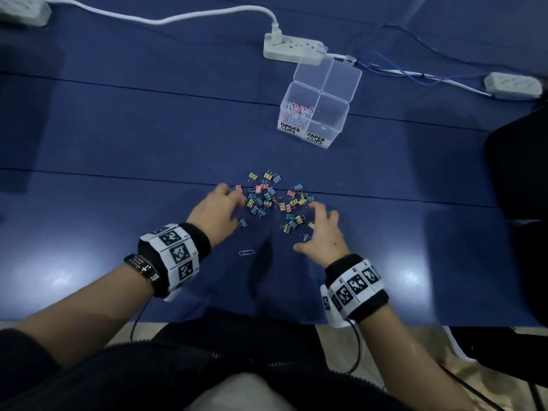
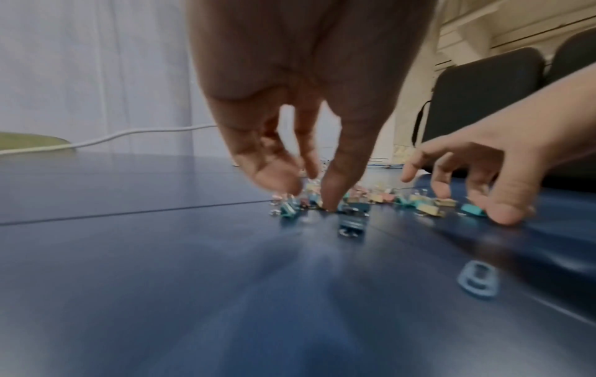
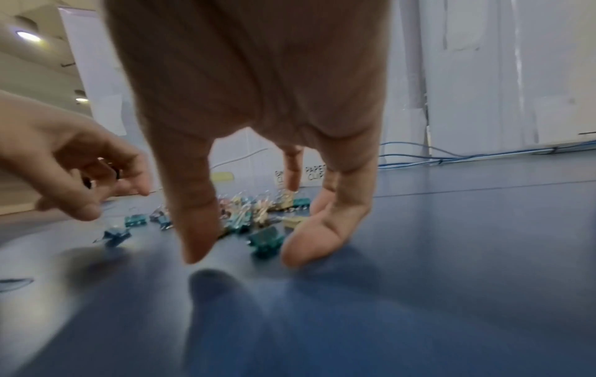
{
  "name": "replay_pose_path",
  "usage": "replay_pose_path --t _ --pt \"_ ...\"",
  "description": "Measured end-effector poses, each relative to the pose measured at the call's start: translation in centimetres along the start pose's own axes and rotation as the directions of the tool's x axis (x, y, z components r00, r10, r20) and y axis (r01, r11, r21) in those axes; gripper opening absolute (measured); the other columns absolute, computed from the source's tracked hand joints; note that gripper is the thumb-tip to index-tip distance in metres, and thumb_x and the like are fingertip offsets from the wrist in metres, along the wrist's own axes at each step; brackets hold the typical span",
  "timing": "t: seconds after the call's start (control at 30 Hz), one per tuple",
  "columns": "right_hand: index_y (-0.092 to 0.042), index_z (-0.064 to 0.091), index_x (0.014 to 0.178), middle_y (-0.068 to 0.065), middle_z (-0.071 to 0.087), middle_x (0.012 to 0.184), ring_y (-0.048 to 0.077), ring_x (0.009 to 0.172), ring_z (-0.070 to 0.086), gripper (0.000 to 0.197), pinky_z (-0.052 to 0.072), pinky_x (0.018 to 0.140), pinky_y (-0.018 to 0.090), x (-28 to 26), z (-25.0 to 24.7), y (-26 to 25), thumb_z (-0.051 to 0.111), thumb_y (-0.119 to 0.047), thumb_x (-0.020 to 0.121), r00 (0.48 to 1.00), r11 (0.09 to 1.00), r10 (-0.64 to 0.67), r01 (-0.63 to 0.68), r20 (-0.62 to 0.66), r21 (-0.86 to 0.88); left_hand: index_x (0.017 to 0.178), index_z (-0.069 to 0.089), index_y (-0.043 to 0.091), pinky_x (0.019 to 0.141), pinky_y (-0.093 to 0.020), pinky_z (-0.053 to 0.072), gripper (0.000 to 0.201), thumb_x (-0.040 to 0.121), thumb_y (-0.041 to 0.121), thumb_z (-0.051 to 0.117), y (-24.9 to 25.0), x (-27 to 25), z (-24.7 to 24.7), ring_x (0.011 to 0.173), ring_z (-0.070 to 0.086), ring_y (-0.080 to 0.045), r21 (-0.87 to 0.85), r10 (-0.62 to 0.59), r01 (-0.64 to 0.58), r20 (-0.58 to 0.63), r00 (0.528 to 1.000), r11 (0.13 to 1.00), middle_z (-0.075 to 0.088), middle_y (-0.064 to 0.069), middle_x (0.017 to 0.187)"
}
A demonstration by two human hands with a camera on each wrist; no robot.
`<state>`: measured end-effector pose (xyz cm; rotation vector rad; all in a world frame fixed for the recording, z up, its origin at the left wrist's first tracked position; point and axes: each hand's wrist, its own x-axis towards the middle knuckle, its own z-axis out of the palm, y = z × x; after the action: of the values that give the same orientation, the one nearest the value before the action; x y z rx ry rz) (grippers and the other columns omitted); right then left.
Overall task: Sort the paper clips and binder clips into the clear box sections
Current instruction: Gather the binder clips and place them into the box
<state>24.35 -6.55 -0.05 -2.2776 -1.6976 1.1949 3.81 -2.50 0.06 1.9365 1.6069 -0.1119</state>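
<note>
At the centre of the head view a loose heap of coloured binder clips (image 1: 274, 200) lies on the blue table (image 1: 118, 137), with both hands at its edges: the left hand (image 1: 218, 213) reaches in from the left, its fingers spread and pointing down among the clips, gripping nothing that I can make out; the right hand (image 1: 324, 229) hovers at the lower right of the heap, fingers relaxed and apart, empty. The clear box (image 1: 315, 114) stands well apart in the upper right of the frame, lids back. Pastel paper clips (image 1: 298, 111) already fill the section labelled BINDER CLIPS, while the one labelled PAPER CLIPS looks empty, so the binder clips risk ending up mismatched with their label. A lone paper clip (image 1: 246, 252) sits below the heap, between the wrists, and could be overlooked or brushed away by a forearm.
</note>
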Motion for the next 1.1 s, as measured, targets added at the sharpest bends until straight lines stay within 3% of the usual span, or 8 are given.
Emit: replay_pose_path --t 0.17,0.33,0.47,0.6,0.73,0.87,0.97,1.1 --pt "-0.02 0.022 0.139 0.015 0.027 0.135 0.033 0.105 0.052 0.082 0.043 0.089 0.033 2.3 0.8 -2.8 0.066 0.005 0.074 0.996 0.99 -0.027 0.038 -0.082 0.134 0.144 0.022 0.015 0.099 -0.041 0.045 0.081 0.077 -0.003 0.064 -0.2 2.1 -0.6 0.119 0.045 -0.039 -0.114 -0.208 0.216 0.074 0.975 0.97 0.025 -0.02 0.139" --pt "-0.023 0.019 0.141 0.014 0.023 0.135 0.035 0.12 0.036 0.094 0.037 0.101 0.04 3.4 0.2 -2.8 0.075 -0.004 0.068 0.983 0.995 -0.03 0.047 -0.181 0.087 0.148 0.013 0.022 0.094 -0.037 0.048 0.091 0.077 -0.008 0.061 1.7 4.1 -0.1 0.123 0.045 -0.038 -0.228 -0.105 0.142 0.168 0.98 0.963 0.016 -0.019 0.146" --pt "-0.037 0.0 0.143 0.008 0.004 0.151 0.04 0.132 0.017 0.122 0.038 0.099 0.053 3.8 -0.6 -2.6 0.086 -0.025 0.056 0.997 0.993 0.045 -0.053 -0.07 -0.11 0.148 0.011 0.029 0.101 -0.04 0.044 0.106 0.067 0.013 0.078 2.3 4.7 -0.9 0.131 0.025 -0.034 -0.034 -0.098 0.105 0.176 0.98 0.994 0.015 -0.011 0.144" --pt "-0.039 0.004 0.143 0.008 0.007 0.152 0.039 0.13 0.019 0.118 0.037 0.102 0.051 5.8 -0.8 -4.4 0.085 -0.024 0.058 0.999 0.973 -0.037 0.04 0.016 -0.229 0.147 0.002 0.035 0.099 -0.052 0.044 0.126 0.054 0.036 0.086 4.2 5.7 -0.7 0.133 0.021 -0.036 0.195 -0.058 0.02 0.196 0.979 0.981 0.014 -0.01 0.145" --pt "-0.026 0.034 0.137 0.01 0.024 0.14 0.039 0.119 0.031 0.087 0.038 0.102 0.044 7.1 -0.8 -5.1 0.08 -0.015 0.064 0.996 0.977 -0.087 0.091 0.027 -0.192 0.146 0.017 0.024 0.101 -0.049 0.042 0.103 0.065 0.021 0.081 5.7 6.4 -0.3 0.129 0.027 -0.04 0.088 -0.059 0.044 0.173 0.983 0.995 0.023 -0.016 0.139" --pt "-0.012 0.05 0.12 0.012 0.036 0.127 0.033 0.106 0.034 0.045 0.038 0.088 0.035 6.7 -0.3 -4.3 0.062 -0.003 0.078 0.979 0.96 -0.203 0.198 -0.003 -0.198 0.133 0.039 0.016 0.097 -0.042 0.042 0.055 0.084 0.015 0.062 5.6 6.5 -0.1 0.121 0.034 -0.042 0.116 -0.029 0.008 0.178 0.984 0.993 0.033 -0.017 0.133" --pt "-0.011 0.054 0.116 0.013 0.041 0.123 0.025 0.097 0.03 0.037 0.032 0.083 0.029 6.5 0.1 -3.5 0.048 0.004 0.082 0.962 0.943 -0.272 0.259 -0.037 -0.208 0.128 0.048 0.013 0.093 -0.04 0.043 0.036 0.092 0.009 0.043 5.3 6.3 -0.3 0.117 0.039 -0.04 0.116 0.007 -0.023 0.135 0.991 0.993 0.039 -0.017 0.128" --pt "-0.012 0.061 0.109 0.012 0.051 0.115 0.033 0.104 0.042 0.034 0.029 0.088 0.026 6.7 0.1 -2.4 0.048 0.004 0.082 0.955 0.943 -0.289 0.27 -0.071 -0.196 0.122 0.054 0.012 0.091 -0.041 0.043 0.035 0.091 0.003 0.041 4.7 6.0 -0.2 0.113 0.044 -0.04 0.085 0.037 -0.045 0.096 0.995 0.995 0.044 -0.017 0.125"
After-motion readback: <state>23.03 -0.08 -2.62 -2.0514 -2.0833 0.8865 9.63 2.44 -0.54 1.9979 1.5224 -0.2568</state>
